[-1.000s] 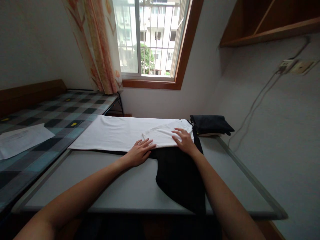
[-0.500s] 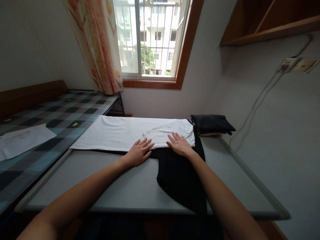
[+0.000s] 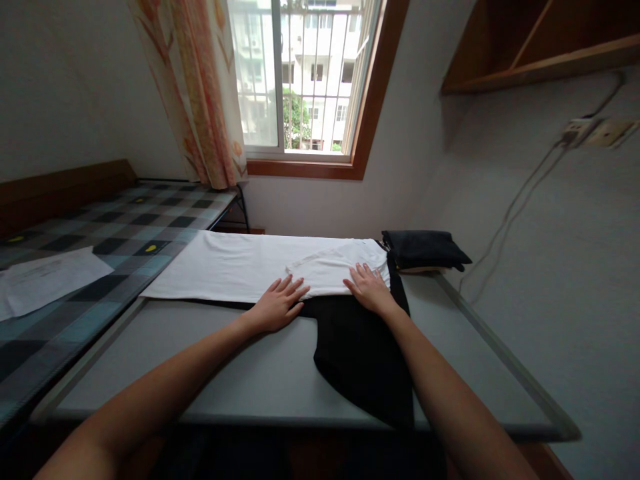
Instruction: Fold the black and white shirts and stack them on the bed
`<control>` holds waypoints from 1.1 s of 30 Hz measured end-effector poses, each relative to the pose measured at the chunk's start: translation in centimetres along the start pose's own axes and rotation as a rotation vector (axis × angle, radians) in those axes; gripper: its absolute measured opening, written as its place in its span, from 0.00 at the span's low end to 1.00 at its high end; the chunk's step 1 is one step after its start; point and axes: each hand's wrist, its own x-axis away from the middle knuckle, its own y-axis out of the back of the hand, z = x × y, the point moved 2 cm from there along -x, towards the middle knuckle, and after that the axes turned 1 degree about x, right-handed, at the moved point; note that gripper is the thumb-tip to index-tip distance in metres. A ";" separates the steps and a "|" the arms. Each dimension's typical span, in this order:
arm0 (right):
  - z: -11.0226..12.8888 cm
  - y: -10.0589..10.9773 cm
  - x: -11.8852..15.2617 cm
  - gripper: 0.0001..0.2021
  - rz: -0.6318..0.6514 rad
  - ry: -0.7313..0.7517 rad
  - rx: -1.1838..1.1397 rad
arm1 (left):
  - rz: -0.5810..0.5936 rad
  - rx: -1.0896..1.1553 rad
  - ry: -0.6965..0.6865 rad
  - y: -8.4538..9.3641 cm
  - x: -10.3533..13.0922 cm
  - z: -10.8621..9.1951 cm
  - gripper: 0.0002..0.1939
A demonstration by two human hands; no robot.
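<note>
A white garment [image 3: 230,263] lies folded into a long strip across the table, with a smaller folded flap on its right part. Beneath it, a black cloth piece [image 3: 360,353] shows along the front and right, curving down to the table's near edge. My left hand [image 3: 280,305] rests with fingers spread on the garment's front edge, near the middle. Flat on the right end of the white fabric, my right hand [image 3: 369,288] has its fingers apart. Neither hand grips anything.
The grey-white table [image 3: 240,367] stands beside a bed with a checked mattress [image 3: 190,207], where papers [image 3: 55,277] lie. Dark folded fabric [image 3: 425,248] sits at the table's back right. A cable [image 3: 505,220] hangs along the right wall, below a wooden shelf [image 3: 545,67].
My right hand has slid a little to the right over the white fabric. My left hand and the garment have stayed almost where they were.
</note>
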 end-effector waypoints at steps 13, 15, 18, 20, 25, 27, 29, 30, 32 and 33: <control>0.4 -1.1 -0.3 0.35 0.088 0.080 -0.044 | -0.019 -0.051 0.109 0.1 0.0 0.0 0.28; 0.4 -0.9 -0.3 0.35 0.093 0.082 -0.052 | -0.021 -0.043 0.108 0.0 0.0 0.1 0.28; 0.4 -0.7 -0.2 0.34 0.094 0.084 -0.064 | -0.031 -0.029 0.102 0.0 0.0 0.1 0.28; 0.4 -0.7 -0.2 0.34 0.094 0.085 -0.071 | -0.041 -0.017 0.098 0.0 0.0 0.1 0.28; 0.3 -0.7 -0.2 0.33 0.098 0.087 -0.083 | -0.057 0.001 0.097 -0.1 0.0 0.2 0.27; 0.3 -0.7 -0.2 0.33 0.098 0.087 -0.086 | -0.054 -0.002 0.096 -0.2 0.0 0.2 0.27; 0.3 -0.7 -0.2 0.33 0.099 0.087 -0.088 | -0.048 -0.007 0.096 -0.1 0.0 0.3 0.27; 0.2 -0.7 -0.2 0.33 0.098 0.087 -0.088 | -0.045 -0.009 0.097 -0.1 0.0 0.2 0.27; 0.2 -0.8 -0.3 0.33 0.098 0.085 -0.087 | -0.042 -0.012 0.098 -0.1 0.0 0.2 0.27; 0.2 -0.8 -0.3 0.33 0.098 0.085 -0.087 | -0.043 -0.012 0.097 -0.1 0.0 0.2 0.27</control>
